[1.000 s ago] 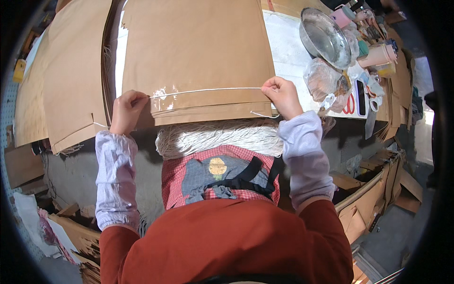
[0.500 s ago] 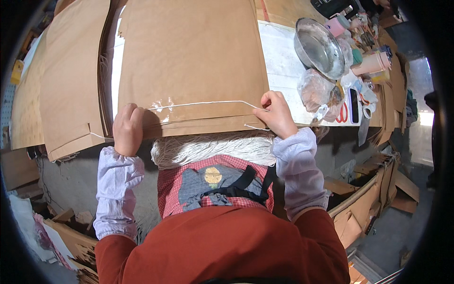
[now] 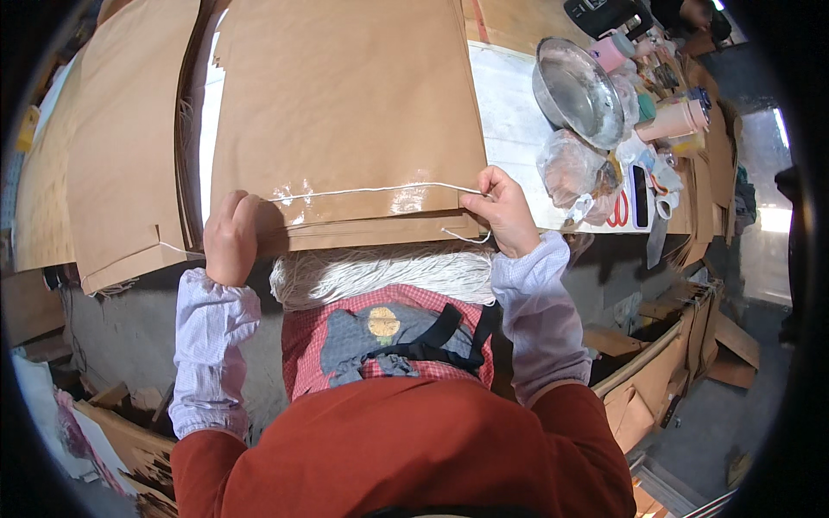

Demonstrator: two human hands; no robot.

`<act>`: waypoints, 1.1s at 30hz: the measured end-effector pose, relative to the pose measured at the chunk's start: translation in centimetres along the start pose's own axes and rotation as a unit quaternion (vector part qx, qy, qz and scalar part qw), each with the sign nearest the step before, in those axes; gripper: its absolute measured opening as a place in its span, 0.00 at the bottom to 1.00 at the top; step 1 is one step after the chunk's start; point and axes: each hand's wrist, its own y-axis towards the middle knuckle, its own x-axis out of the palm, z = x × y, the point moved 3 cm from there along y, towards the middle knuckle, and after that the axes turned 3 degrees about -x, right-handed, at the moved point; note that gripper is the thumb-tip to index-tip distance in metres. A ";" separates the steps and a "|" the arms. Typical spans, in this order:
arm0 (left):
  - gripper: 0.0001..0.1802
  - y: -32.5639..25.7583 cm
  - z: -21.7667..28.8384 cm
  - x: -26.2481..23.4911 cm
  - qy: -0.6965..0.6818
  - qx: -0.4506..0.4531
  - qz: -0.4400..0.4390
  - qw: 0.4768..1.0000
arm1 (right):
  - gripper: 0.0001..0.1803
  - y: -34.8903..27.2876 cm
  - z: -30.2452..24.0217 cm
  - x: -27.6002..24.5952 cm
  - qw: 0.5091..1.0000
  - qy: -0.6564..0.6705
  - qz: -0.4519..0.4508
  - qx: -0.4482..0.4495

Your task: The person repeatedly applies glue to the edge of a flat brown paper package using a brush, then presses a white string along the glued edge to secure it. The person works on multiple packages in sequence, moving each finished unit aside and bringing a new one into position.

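A length of white string (image 3: pixel 371 190) is stretched across the near end of a stack of brown paper sheets (image 3: pixel 345 95), which lies on the worktable (image 3: pixel 509 121) directly ahead of the person. The string's right end is pinched between the thumb and forefinger of the right hand (image 3: pixel 503 211), whose other fingers are curled loosely; a short loose tail hangs below that hand. The left hand (image 3: pixel 231 235) is laid knuckles-up on the sheet's near left corner, fingers bent under, and the string's left end appears to be pressed or gripped beneath it (the exact hold is hidden by the hand itself, so it cannot be told).

The string is judged to be light, limp and thin: it is kept straight only by tension from both ends, and it would slacken at once if either end were let go. It is best taken right at its ends, in a fingertip pinch. The paper is judged to be light but broad and fairly stiff, easily creased, and likely to slide on the sheets under it unless it is pinned flat at a corner. Shiny patches beside the string look like wet glue or clear tape, which cannot be told apart here.

A thick bundle of white strings (image 3: pixel 380 272) is draped along the table edge just before the person's apron. A metal bowl (image 3: pixel 577 91) and plastic bags (image 3: pixel 570 164) are set well to the right.
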 end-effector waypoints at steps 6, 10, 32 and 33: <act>0.16 -0.3 -0.3 0.0 -0.144 0.022 -0.101 0.984 | 0.17 -1.0 -1.9 1.7 0.862 -0.375 0.176 -0.293; 0.29 0.5 -0.5 -1.8 -0.164 0.038 -0.200 0.965 | 0.15 -0.8 -3.3 3.6 0.815 -0.436 -0.003 -0.382; 0.59 0.5 3.7 1.6 0.182 -0.142 -0.256 0.939 | 0.46 -1.3 -0.4 9.1 0.759 -0.603 0.076 -0.235; 0.58 0.0 2.4 1.3 0.144 -0.133 -0.219 0.956 | 0.49 -1.1 0.0 7.0 0.751 -0.608 0.139 -0.218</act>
